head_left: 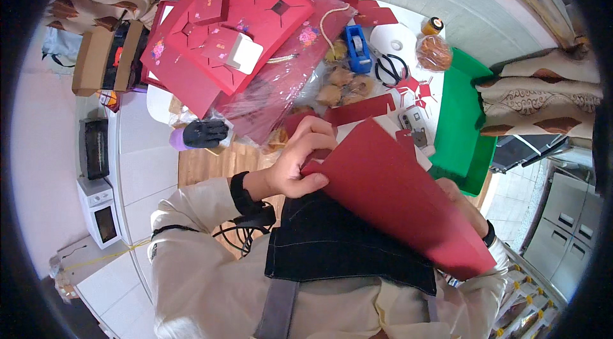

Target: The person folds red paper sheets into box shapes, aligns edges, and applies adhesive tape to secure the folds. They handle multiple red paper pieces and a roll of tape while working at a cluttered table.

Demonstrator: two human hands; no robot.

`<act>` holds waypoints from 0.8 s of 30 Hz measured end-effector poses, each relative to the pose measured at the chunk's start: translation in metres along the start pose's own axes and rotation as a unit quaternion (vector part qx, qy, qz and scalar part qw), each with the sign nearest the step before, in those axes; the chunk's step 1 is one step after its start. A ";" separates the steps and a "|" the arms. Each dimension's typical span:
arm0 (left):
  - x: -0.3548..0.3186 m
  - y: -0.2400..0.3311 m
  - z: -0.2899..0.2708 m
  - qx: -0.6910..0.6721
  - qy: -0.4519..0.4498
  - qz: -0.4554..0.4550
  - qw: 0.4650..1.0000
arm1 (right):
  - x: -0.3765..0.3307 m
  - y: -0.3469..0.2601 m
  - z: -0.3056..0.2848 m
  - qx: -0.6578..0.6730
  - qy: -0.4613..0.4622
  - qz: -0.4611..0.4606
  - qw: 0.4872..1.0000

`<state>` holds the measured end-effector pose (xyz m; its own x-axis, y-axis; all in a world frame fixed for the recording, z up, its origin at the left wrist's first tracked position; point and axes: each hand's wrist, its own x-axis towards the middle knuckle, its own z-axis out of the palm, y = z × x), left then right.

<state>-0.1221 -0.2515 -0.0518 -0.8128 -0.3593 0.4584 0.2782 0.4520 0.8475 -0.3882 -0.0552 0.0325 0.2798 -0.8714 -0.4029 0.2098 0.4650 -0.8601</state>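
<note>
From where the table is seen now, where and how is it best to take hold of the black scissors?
Probably by the black scissors' handle loops, which look to lie toward the person, coming from above. They lie flat on the white table, blades pointing away, with the blue tape dispenser close on their left, so the grip has more room from the right.

Held a plain dark red card sheet (396, 198). At twelve o'clock, lay red box inserts (236, 26) with small floral prints, a blue tape dispenser (358, 48), black-handled scissors (390, 69). At two o'clock, lay a bright green tray (463, 122).
</note>
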 end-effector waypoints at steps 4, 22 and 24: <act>0.015 0.011 0.006 -0.011 0.018 -0.021 1.000 | -0.015 0.010 -0.018 -0.188 -0.007 -0.079 0.979; -0.006 0.024 0.022 -0.028 0.063 -0.123 0.990 | -0.017 0.011 -0.014 -0.103 -0.139 -0.022 0.985; -0.011 0.024 0.020 -0.034 0.076 -0.140 0.987 | -0.016 0.014 -0.015 -0.093 -0.137 -0.021 0.986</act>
<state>-0.1167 -0.2204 -0.0422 -0.7784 -0.5825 0.2341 0.0914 0.2639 0.9602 -0.4033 -0.0374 0.0223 0.5223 -0.8026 -0.2881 0.0575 0.3703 -0.9271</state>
